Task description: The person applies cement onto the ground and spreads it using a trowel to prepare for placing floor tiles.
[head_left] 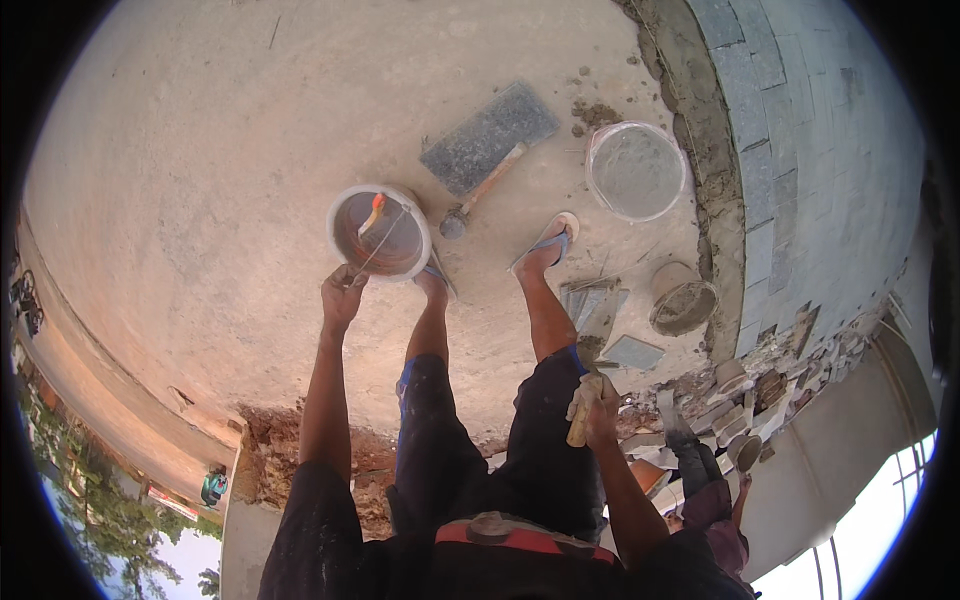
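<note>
while my left hand (344, 288) is clamped on the wire handle (384, 243) of the round bucket (424, 240) by my left foot (433, 284), my right hand (601, 405) grips a pale object (577, 426) i cannot identify. i judge this a bucket-handling step; the next move calls for a steady, level hold.

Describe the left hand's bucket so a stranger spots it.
On the pale floor lies a dark rectangular slab. Below and left of it is a round, pale-rimmed bucket. Its thin handle is in the left hand, unlike the tub and small pail rightward.
</note>
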Demonstrator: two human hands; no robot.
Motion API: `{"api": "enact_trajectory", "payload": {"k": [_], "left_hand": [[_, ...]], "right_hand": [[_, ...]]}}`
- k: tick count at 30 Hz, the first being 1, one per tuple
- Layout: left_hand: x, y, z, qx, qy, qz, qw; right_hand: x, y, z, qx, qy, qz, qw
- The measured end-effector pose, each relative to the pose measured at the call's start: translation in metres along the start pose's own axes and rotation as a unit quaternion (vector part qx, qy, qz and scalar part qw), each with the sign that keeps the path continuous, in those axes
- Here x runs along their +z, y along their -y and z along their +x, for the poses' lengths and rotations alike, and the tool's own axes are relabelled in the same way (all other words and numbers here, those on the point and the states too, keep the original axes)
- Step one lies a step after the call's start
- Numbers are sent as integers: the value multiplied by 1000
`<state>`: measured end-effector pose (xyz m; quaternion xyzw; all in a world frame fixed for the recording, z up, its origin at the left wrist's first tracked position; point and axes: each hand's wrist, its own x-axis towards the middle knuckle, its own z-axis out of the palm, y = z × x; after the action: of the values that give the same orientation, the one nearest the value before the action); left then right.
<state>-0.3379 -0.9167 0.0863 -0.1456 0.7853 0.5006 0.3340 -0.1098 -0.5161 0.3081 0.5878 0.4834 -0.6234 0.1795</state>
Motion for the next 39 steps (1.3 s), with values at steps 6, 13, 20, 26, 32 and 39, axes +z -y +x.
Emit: {"api": "enact_trajectory", "payload": {"k": [6,13,20,26,32,39], "left_hand": [[-36,0,-11,-55,-59,-35,996],[-92,45,-11,-133,-149,-85,976],[-144,87,5,-231,-180,-90,952],[-150,94,7,-376,-174,-62,908],[-172,105,10,-237,-88,266,930],[7,-63,-25,-104,113,230,961]], "right_hand": [[7,-2,-5,13,-20,17,1000],[4,-10,-7,16,-34,22,999],[5,-16,-9,18,-40,50,998],[13,-12,-10,5,-54,67,996],[21,3,-10,5,-46,96,994],[-30,45,2,-77,-109,154,979]]}}
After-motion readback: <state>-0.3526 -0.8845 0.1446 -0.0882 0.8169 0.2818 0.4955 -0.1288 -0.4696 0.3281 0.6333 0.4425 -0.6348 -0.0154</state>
